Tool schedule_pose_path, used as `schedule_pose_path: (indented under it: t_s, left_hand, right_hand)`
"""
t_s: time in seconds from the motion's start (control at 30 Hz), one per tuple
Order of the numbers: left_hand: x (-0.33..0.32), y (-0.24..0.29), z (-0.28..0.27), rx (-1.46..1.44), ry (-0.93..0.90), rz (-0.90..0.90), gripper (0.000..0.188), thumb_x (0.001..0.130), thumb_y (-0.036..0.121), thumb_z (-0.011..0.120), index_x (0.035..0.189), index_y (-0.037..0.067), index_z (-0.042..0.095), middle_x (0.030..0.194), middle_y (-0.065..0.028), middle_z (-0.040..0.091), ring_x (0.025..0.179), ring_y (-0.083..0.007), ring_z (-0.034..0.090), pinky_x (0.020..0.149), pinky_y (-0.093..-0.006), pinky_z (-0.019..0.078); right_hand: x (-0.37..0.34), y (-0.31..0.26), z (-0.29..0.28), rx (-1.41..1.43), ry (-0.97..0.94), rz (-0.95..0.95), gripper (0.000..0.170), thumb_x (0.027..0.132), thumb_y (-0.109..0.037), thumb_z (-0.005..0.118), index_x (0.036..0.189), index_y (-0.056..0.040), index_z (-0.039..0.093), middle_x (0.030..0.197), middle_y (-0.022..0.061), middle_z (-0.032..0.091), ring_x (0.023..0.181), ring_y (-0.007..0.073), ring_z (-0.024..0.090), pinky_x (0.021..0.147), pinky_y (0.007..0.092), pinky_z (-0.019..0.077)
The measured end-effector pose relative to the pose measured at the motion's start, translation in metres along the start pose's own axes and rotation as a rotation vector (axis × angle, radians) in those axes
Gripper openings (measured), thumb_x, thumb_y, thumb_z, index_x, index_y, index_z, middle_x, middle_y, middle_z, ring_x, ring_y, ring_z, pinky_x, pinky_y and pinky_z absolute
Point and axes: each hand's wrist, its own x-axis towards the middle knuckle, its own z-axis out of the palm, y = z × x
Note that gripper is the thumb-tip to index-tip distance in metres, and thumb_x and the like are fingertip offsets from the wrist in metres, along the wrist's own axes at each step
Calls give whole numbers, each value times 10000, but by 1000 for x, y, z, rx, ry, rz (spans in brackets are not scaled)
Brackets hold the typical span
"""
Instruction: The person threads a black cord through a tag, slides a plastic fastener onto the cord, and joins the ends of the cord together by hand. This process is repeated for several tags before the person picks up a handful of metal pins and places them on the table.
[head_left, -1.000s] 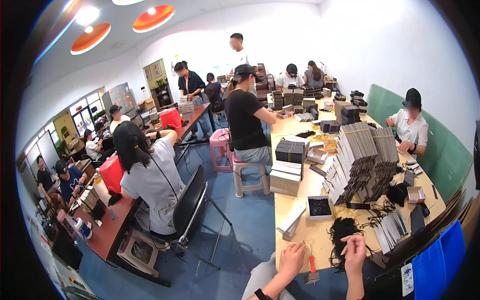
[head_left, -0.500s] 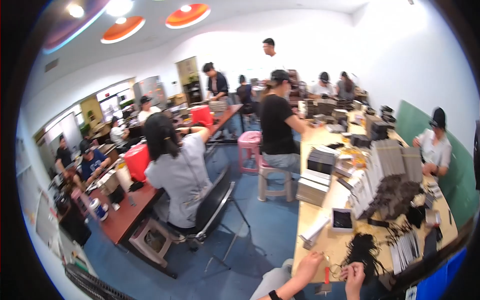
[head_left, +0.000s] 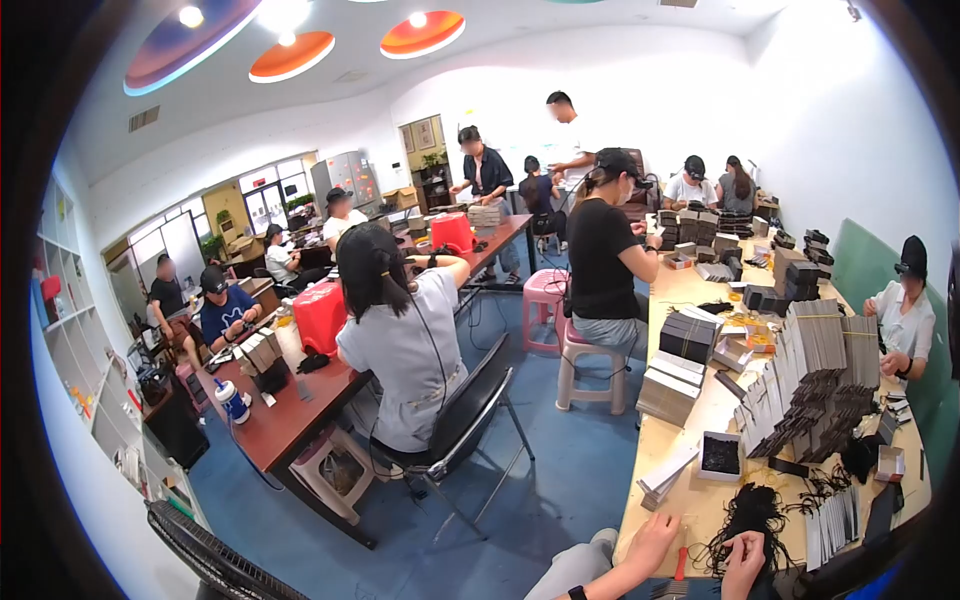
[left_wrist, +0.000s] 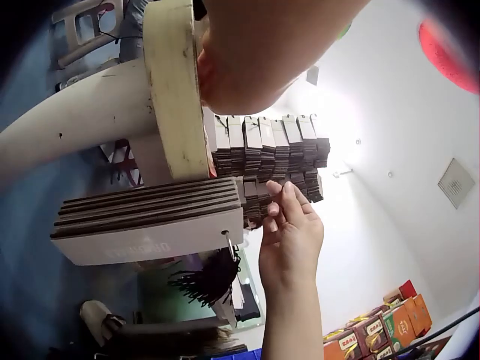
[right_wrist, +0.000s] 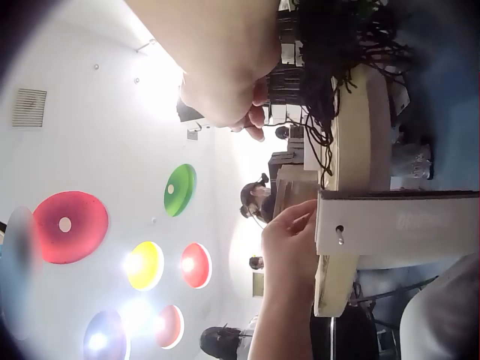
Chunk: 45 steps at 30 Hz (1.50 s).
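Note:
My left hand (head_left: 650, 540) rests at the table's near edge beside a red-handled tool (head_left: 681, 563); its fingertips are partly hidden in the right wrist view. Thumb and fingers of my right hand (head_left: 743, 560) pinch a thin black cord, which runs to the pile of black cords (head_left: 752, 515). In the left wrist view, my right hand (left_wrist: 291, 244) shows thumb and forefinger together. A stack of pale cards (left_wrist: 150, 225) juts from the table edge, a metal pin through its hole and black strands hanging behind. The right wrist view shows these cards (right_wrist: 397, 229) beside my left hand (right_wrist: 289, 259).
A box of small black pieces (head_left: 720, 455), pale strips (head_left: 832, 527) and tall card stacks (head_left: 810, 370) stand on the table (head_left: 665, 470). Several people sit or stand around the room. A black folding chair (head_left: 470, 410) stands left of the table.
The head view has swung left, so the table and hands appear farther right and lower. My right hand's raised, loosely bent fingers have come together on a cord. My left hand stays near the tool.

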Motion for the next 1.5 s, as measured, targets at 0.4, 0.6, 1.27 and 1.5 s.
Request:
schedule_pose_path:
  t_s: [0.4,0.6,1.27,1.5]
  left_hand:
    - [3,-3,-8,-38,-63,-25,209,784,-3,509,977,14,590,999,-162,534,985,-332,556,773,-408,520]
    - [5,1,-16,-133,38,-75,154,848,29,547,995,9,587,925,-194,573,863,-351,598,710,-418,506]
    - [12,3,-2,-7,-6,-48,124,819,37,589,905,-34,533,963,-204,518,955,-374,527,794,-426,476]
    - [4,6,-9,-25,-20,-73,101,835,27,579,892,-35,522,908,-193,535,900,-348,546,776,-403,484]
  right_hand:
    - [-5,20,10,133,25,15,23,917,-10,519,895,-5,517,737,81,646,541,75,546,490,216,437]
    - [-12,14,8,141,27,14,21,910,-25,563,921,-11,552,771,63,673,540,69,542,503,216,444]
    - [-17,17,15,139,-59,0,37,908,-8,565,920,0,531,769,67,680,576,56,560,530,204,452]
    - [-15,0,15,73,-73,-71,81,895,-5,571,972,-4,543,792,55,648,638,69,560,595,215,453]
